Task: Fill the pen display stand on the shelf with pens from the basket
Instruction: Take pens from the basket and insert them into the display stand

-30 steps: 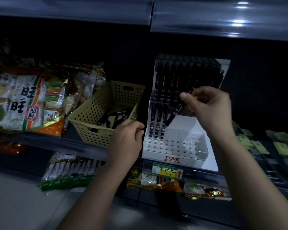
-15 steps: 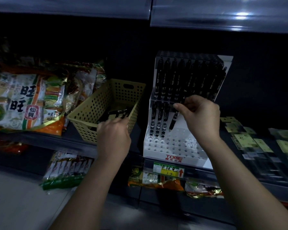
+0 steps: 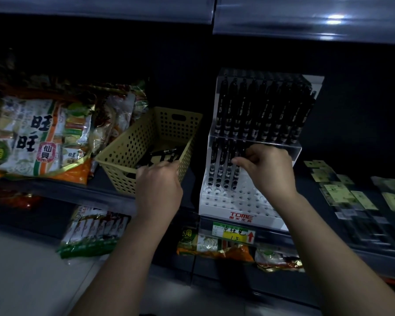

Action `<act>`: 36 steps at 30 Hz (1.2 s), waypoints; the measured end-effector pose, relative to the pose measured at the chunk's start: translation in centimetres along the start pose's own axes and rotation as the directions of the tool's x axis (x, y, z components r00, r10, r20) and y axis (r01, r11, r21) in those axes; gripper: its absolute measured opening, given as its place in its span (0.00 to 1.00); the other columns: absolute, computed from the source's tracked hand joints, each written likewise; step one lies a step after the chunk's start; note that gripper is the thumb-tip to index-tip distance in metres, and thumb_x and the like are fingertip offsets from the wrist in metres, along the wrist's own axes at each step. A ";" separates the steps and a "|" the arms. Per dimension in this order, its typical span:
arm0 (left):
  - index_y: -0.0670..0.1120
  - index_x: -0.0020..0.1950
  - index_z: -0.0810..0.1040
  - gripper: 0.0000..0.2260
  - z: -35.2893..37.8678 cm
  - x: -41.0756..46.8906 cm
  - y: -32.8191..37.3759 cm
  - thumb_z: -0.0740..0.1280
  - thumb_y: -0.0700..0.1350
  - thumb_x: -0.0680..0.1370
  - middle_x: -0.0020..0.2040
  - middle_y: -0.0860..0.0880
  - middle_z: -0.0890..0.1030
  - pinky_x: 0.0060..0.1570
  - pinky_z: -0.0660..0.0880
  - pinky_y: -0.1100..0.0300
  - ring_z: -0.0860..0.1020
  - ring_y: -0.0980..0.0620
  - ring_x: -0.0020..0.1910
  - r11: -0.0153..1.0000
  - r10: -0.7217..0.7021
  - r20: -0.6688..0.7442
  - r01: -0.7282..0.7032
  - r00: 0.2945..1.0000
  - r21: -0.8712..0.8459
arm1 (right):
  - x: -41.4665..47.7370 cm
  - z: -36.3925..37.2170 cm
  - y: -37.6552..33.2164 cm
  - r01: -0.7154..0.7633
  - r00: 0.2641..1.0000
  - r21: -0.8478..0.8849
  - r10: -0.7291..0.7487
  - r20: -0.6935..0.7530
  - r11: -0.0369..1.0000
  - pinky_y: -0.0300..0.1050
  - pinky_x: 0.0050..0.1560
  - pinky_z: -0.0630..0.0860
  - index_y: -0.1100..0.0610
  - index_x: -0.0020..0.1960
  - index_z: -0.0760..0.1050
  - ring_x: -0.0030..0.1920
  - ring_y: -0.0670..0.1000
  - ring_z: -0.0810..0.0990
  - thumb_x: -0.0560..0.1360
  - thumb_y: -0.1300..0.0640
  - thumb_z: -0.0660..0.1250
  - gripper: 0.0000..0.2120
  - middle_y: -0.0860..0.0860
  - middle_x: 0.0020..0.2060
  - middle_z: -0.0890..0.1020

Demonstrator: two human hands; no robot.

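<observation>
Stand: the pen display stand point(image 3: 237, 209) has a white base, clear stepped tiers and red TOME lettering on its front. It sits on the dark shelf point(image 3: 82, 185), just right of the basket.
Upper tier: on my feed it is packed with upright black stocked pens point(image 3: 260, 110).
Lower tier: three lower pens point(image 3: 220, 165) stand at the back left, and open holes show in front and to the right.
Right hand: the right hand point(image 3: 269, 172) is over the lower tier, thumb and forefinger pinching the top of the held pen point(image 3: 237, 174). That pen is upright just beside the three, its lower end down at the holes.
Basket: the yellow perforated basket point(image 3: 123, 156) has a few black basket pens point(image 3: 162, 156) on its floor.
Left hand: the left hand point(image 3: 157, 185) is at the basket's near right rim, its fingers over the edge and hidden from me. I cannot tell whether it grips anything.
Beyond: snack bags point(image 3: 32, 137) lie left of the basket.
</observation>
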State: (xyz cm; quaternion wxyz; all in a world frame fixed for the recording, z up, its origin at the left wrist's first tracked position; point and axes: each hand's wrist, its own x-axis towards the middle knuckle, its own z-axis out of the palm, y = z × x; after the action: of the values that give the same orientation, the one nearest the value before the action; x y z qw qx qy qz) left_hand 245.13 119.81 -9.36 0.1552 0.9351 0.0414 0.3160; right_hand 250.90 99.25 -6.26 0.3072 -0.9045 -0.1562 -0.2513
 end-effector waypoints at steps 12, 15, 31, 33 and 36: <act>0.41 0.47 0.84 0.08 -0.7 0.1 0.0 0.68 0.33 0.72 0.37 0.43 0.84 0.44 0.72 0.54 0.81 0.43 0.34 0.997 -0.012 0.006 0.013 1.000 -0.076 | 0.2 -0.1 0.1 -0.013 0.999 -0.123 0.019 0.045 0.992 0.47 0.33 0.75 0.60 0.37 0.78 0.31 0.53 0.78 0.68 0.40 0.71 0.21 0.54 0.29 0.80; 0.40 0.44 0.84 0.08 -1.3 0.1 0.0 0.65 0.33 0.75 0.35 0.41 0.83 0.43 0.74 0.54 0.79 0.42 0.32 0.992 -0.043 0.064 0.051 0.997 -0.114 | -0.2 -0.5 -0.9 0.029 0.994 -0.068 -0.036 -0.101 0.997 0.44 0.28 0.71 0.57 0.32 0.73 0.25 0.50 0.73 0.69 0.32 0.64 0.27 0.50 0.23 0.75; 0.45 0.57 0.82 0.10 -6.0 0.6 -2.4 0.71 0.42 0.75 0.53 0.49 0.83 0.50 0.73 0.63 0.79 0.56 0.48 0.892 -0.146 0.633 0.378 0.760 -0.248 | -0.1 7.0 -9.4 -0.345 0.919 0.384 0.226 0.323 0.856 0.55 0.41 0.79 0.55 0.48 0.72 0.37 0.53 0.79 0.74 0.47 0.68 0.12 0.50 0.34 0.78; 0.47 0.54 0.83 0.08 -6.0 0.8 -3.4 0.68 0.41 0.77 0.51 0.51 0.83 0.52 0.75 0.60 0.80 0.56 0.48 0.875 -0.144 0.704 0.421 0.695 -0.237 | -0.3 7.1 -9.7 -0.351 0.919 0.419 0.224 0.323 0.837 0.53 0.38 0.74 0.53 0.42 0.67 0.31 0.51 0.72 0.73 0.54 0.69 0.10 0.48 0.28 0.73; 0.49 0.54 0.82 0.09 -5.3 1.4 -4.3 0.64 0.40 0.79 0.51 0.50 0.83 0.49 0.77 0.57 0.81 0.53 0.46 0.854 -0.188 0.705 0.469 0.684 -0.227 | -0.9 7.1 -9.8 -0.338 0.920 0.449 0.191 0.342 0.827 0.51 0.34 0.69 0.52 0.40 0.63 0.28 0.49 0.67 0.72 0.58 0.68 0.13 0.46 0.26 0.69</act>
State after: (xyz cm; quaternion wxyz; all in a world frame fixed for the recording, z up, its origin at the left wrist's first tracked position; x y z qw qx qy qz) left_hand 243.11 125.53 -5.88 0.3976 0.9106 0.0910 -0.0669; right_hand 248.43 111.10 -7.02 0.5371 -0.8331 -0.1297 -0.0252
